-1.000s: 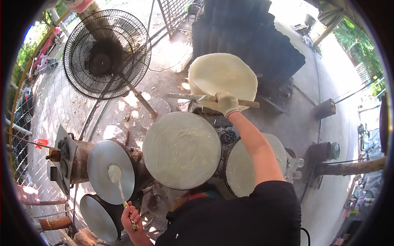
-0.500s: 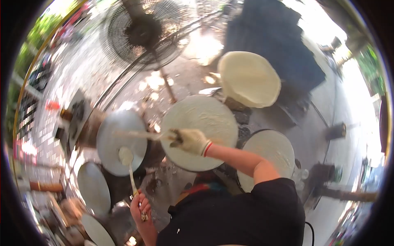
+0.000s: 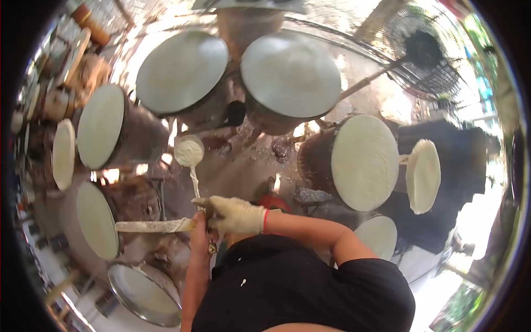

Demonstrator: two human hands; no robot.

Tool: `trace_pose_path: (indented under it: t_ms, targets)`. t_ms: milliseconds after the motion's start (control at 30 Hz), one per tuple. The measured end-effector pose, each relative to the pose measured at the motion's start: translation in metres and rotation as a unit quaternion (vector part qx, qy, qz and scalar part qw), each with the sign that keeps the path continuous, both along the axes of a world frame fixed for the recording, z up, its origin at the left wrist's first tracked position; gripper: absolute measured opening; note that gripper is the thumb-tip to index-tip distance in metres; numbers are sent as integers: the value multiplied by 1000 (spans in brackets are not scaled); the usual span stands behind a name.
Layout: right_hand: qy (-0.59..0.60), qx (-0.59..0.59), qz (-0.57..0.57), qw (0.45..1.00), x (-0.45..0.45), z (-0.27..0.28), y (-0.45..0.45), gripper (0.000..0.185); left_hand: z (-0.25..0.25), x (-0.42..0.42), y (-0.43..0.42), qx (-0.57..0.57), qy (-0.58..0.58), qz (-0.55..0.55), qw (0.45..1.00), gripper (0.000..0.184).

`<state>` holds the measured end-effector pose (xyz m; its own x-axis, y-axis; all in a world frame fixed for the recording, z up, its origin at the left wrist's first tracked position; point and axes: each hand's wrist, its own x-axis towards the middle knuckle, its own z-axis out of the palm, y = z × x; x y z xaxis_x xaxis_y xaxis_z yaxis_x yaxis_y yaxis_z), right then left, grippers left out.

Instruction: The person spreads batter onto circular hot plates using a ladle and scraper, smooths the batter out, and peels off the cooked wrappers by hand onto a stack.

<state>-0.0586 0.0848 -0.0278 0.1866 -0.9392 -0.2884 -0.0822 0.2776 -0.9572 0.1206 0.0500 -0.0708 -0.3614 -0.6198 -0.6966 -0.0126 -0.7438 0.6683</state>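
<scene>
My left hand [image 3: 200,238], bare and with a ring, is closed around the handle of a ladle [image 3: 189,152] whose bowl carries thick, pale batter. A cream glove with a red cuff covers my right hand [image 3: 238,214]. It grips a long flat stick [image 3: 155,226] smeared with batter, which points left and crosses behind my left hand. The two hands are close together in front of my body, so some fingers are hidden. Beyond the stick's far end stands a round, pale-topped griddle [image 3: 97,221].
Several drum stoves with round flat tops surround me, among them two pale discs [image 3: 182,72] [image 3: 291,74] ahead. On the right, a batter-coated disc [image 3: 365,163] stands beside a thin round sheet [image 3: 423,177]. A fan [image 3: 423,48] is at upper right, and a metal-rimmed pan [image 3: 145,293] at lower left.
My view has swung left, shifting the fan to the right. The ladle has come away from a disc's surface. My right hand and stick have moved from over a coated disc to beside my left hand.
</scene>
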Motion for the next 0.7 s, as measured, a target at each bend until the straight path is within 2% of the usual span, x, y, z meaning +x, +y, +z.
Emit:
trace_pose_path:
  t_ms: [33,67,100,167,200,233,267,300,333,367,400,433,467,533,633,667,700]
  targets:
    - [-27,16,-3,999,2,-13,-13,50,-9,14,-3,16,-4,28,999,30]
    - [-141,185,-44,971,-9,-18,-18,46,-19,27,-7,31,-8,54,998,30]
    - [-146,198,-61,967,-12,-63,-25,42,-28,38,-12,46,-11,80,996,29]
    - [-184,175,-188,949,-27,-155,-35,37,-37,55,-21,72,-1,107,992,26]
    - [-158,310,-242,906,-51,-168,-43,34,-46,58,-24,76,6,115,990,25]
    - [-54,377,-235,894,-74,-243,-39,33,-54,62,-28,79,15,124,989,25]
    - [-118,367,-302,872,-95,-288,-31,30,-57,61,-32,93,10,141,986,24]
    - [-88,433,-287,850,-122,-346,-25,25,-61,60,-34,101,19,157,982,24]
    - [-29,446,-335,830,-134,-360,-37,23,-65,58,-39,107,30,175,978,24]
    - [-24,466,-342,815,-154,-379,-48,24,-71,56,-44,113,40,191,974,24]
    - [-15,477,-356,804,-178,-421,-49,23,-75,53,-48,128,32,207,970,24]
    - [-64,384,-391,834,-197,-447,-42,18,-81,53,-53,131,33,213,968,25]
    - [-46,473,-435,765,-236,-526,-46,18,-86,54,-56,140,36,220,965,25]
    - [-193,366,-566,713,-236,-518,-75,14,-95,56,-62,157,36,235,959,27]
    - [-245,362,-636,635,-250,-533,-102,12,-105,56,-70,189,21,254,948,30]
    - [-231,371,-614,657,-266,-557,-93,11,-108,57,-73,201,14,257,945,30]
    - [-258,362,-623,643,-263,-559,-94,10,-111,57,-75,212,8,259,942,31]
